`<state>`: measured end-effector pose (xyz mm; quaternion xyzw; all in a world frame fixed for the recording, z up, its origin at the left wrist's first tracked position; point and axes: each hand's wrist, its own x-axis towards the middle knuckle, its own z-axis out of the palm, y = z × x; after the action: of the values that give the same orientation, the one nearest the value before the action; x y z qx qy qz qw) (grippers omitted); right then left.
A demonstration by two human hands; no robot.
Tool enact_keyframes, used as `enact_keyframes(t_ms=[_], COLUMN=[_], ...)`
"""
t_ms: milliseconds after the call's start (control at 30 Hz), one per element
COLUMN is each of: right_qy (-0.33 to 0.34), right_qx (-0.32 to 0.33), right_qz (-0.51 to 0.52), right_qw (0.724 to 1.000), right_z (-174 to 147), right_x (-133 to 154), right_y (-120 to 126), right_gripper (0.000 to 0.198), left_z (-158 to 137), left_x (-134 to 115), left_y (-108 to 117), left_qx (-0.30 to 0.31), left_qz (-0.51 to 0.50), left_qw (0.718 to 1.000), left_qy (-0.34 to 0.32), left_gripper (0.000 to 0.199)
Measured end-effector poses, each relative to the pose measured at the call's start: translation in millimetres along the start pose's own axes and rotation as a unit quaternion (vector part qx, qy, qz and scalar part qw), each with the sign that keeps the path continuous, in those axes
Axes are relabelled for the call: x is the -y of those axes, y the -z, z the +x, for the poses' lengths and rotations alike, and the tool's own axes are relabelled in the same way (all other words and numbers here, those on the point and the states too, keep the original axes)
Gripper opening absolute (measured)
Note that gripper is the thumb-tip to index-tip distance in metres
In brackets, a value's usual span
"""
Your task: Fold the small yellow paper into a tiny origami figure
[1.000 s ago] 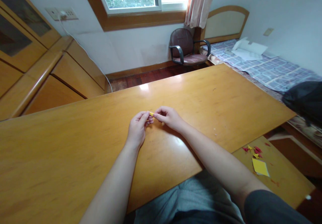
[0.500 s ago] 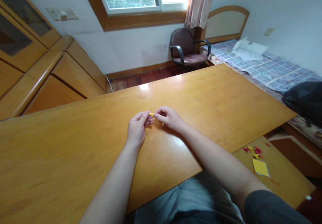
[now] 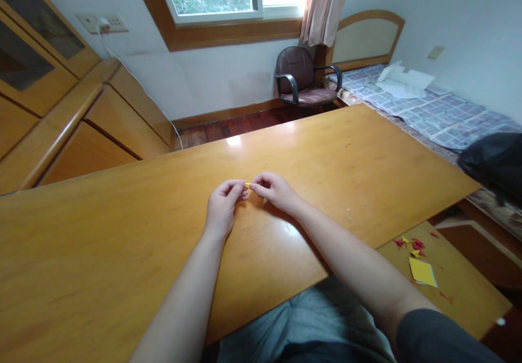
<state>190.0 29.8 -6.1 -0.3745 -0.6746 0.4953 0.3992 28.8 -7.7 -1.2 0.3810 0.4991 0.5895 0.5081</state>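
Between my two hands is a small piece of folded yellow paper [image 3: 247,185], mostly covered by my fingertips. My left hand [image 3: 223,204] pinches its left end between thumb and forefinger. From the other side, my right hand [image 3: 272,190] grips the right end with thumb and fingertips. Both hands are held close together over the middle of the wooden table [image 3: 122,254]. The exact shape of the folded paper is too small and too hidden to make out.
A lower board [image 3: 468,276] at right carries a stack of yellow paper squares [image 3: 423,272] and several small red and yellow folded paper pieces [image 3: 416,244]. Beyond the table stand an office chair [image 3: 299,75] and a bed [image 3: 444,113] with a black bag [image 3: 495,159].
My left hand has shifted slightly right, towards my right hand, and less of the yellow paper shows between the fingertips. My right hand stays nearly still.
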Motion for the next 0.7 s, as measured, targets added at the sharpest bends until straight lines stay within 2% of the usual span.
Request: enact_keyframes(t_ms=[100, 267, 500, 700], right_qy=[0.015, 0.026, 0.002, 0.029], right_qx=[-0.005, 0.000, 0.006, -0.011], right_qz=[-0.010, -0.015, 0.002, -0.039], right_qw=[1.000, 1.000, 1.000, 0.999], right_z=[0.7, 0.9, 0.4, 2.7], right_x=[-0.6, 0.7, 1.4, -2.9], right_y=[0.2, 0.3, -0.4, -0.3], right_gripper=[0.032, 0.031, 0.035, 0.033], left_z=[-2.4, -2.7, -2.6, -2.9], left_x=[-0.6, -1.3, -1.2, -3.1], left_y=[-2.9, -3.8, -2.4, -5.2], left_qx=[0.020, 0.006, 0.002, 0.008], left_qz=[0.000, -0.017, -0.019, -0.036], left_qw=[1.000, 1.000, 1.000, 0.999], left_qy=[0.007, 0.013, 0.020, 0.029], left_gripper=[0.028, 0.024, 0.024, 0.028])
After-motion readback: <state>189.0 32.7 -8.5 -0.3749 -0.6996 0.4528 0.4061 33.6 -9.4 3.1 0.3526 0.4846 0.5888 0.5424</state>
